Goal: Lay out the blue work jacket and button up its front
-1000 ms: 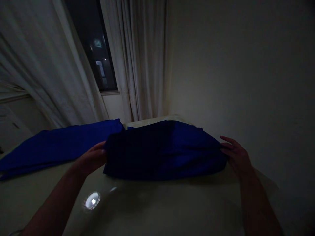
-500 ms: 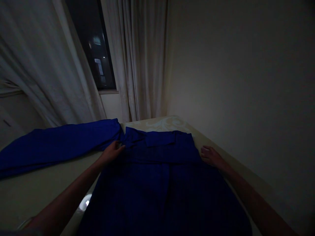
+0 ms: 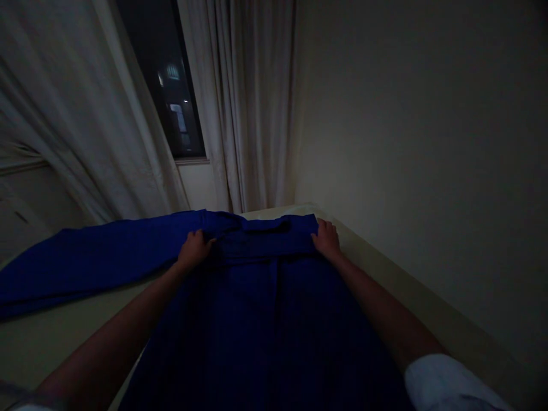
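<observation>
A dark blue garment lies spread lengthwise on a pale table, its far end folded into a band. My left hand grips the left corner of that far end with curled fingers. My right hand holds the right corner, fingers closed over the cloth edge. Both arms stretch forward over the garment. A second blue cloth lies across the table's left side, touching the garment's far left corner.
White curtains hang behind the table, framing a dark window. A bare wall runs along the table's right edge. The room is dim.
The folded bundle was opened out toward me a second ago. Since then both hands have slid forward to the garment's far corners, and the far end now lies closer to the table's back edge.
</observation>
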{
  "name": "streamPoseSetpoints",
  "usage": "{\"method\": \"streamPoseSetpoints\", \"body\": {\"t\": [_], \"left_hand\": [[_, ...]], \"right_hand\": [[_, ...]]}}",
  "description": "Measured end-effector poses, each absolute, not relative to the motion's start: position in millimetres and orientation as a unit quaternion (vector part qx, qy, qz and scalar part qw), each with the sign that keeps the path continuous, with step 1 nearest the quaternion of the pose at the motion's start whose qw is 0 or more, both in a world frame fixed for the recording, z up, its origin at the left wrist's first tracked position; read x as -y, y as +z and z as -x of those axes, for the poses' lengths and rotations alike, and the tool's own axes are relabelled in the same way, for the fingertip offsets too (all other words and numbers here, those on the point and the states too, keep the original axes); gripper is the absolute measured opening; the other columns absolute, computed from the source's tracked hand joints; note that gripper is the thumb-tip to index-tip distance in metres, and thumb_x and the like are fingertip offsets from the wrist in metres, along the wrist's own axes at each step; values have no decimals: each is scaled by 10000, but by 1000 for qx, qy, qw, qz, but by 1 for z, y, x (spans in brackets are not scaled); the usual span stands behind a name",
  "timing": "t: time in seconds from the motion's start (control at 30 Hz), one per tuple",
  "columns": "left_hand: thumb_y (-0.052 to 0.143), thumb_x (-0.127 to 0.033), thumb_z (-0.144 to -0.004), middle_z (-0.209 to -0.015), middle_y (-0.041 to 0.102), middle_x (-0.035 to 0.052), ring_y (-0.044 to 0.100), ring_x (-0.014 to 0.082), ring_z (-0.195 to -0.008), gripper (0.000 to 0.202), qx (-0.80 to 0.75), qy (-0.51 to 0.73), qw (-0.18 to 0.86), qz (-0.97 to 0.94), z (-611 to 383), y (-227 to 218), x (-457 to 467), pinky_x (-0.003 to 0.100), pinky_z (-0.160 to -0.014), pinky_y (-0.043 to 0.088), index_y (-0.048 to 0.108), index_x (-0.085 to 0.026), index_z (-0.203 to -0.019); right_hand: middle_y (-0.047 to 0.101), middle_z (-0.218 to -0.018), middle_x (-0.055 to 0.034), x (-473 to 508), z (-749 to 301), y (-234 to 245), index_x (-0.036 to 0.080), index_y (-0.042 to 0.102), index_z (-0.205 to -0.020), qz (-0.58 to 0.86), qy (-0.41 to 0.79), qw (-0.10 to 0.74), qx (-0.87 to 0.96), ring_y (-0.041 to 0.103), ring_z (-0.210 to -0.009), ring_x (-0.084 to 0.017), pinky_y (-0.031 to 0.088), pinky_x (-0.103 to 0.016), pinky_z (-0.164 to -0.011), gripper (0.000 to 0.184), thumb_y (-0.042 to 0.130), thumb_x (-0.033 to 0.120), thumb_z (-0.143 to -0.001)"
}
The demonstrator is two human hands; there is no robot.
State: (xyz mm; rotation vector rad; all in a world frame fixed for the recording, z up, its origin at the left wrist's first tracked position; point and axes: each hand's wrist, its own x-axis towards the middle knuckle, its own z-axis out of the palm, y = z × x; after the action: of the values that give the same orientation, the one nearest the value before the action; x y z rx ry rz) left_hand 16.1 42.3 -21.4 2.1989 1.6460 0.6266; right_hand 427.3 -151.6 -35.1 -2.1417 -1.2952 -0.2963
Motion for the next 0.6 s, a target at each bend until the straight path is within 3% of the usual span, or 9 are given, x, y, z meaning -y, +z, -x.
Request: {"method": "streamPoseSetpoints", "body": {"t": [0.13,0.3,0.4,0.47,0.53,0.6], "left_hand": [[650,-432,-872,-1187,683,218,627,375,-1179,321,-531,101,80,-838,-7,-38,-29,476,-1048,496,722,-151,-1007],[509,-303,-958,-1201,689,167,615,376,-1171,231,-511,111,74,-849,-22,-38,-11,582,-1030,468,695,-212,-1061],[405,-352,-1038,-1162,706,109,664,270,-1083,282,-428,179,161,-871,-50,-17,4,470,-1012,526,621,-218,-1162],[450,-424,-1039,-1242,691,99,669,232,-1120,306,-301,277,285,-867,-71,1,17,390,-1009,549,584,-216,-1218],[538,-482,-1010,-1395,636,125,669,245,-1195,410,-199,362,380,-827,-85,13,29,385,-1019,559,541,-217,-1322],[565,-494,-1002,-1483,591,143,672,261,-1234,499,-192,392,380,-816,-87,11,35,404,-1033,561,502,-227,-1418]], "right_hand": [[617,-1429,-179,134,-366,-49,173,578,-1455,744,-64,222,627,580,-1314,-337,461,-471,-1109,549,646,455,-989],[547,-1560,-190,120,-285,-60,198,491,-1559,681,16,201,704,530,-1403,-383,413,-533,-1152,808,714,632,-915],[546,-1567,-197,100,-257,-54,209,471,-1578,672,43,285,682,548,-1396,-388,427,-521,-1144,880,791,580,-846],[688,-1392,-179,87,-259,-42,202,595,-1464,675,56,366,638,647,-1264,-368,499,-468,-1058,683,762,484,-865],[777,-1177,-143,84,-284,-24,200,708,-1282,688,42,446,571,711,-1115,-336,544,-409,-968,424,662,385,-904],[782,-1144,-131,98,-332,-3,189,732,-1197,715,-10,514,473,711,-1097,-316,551,-388,-964,363,540,322,-918]]}}
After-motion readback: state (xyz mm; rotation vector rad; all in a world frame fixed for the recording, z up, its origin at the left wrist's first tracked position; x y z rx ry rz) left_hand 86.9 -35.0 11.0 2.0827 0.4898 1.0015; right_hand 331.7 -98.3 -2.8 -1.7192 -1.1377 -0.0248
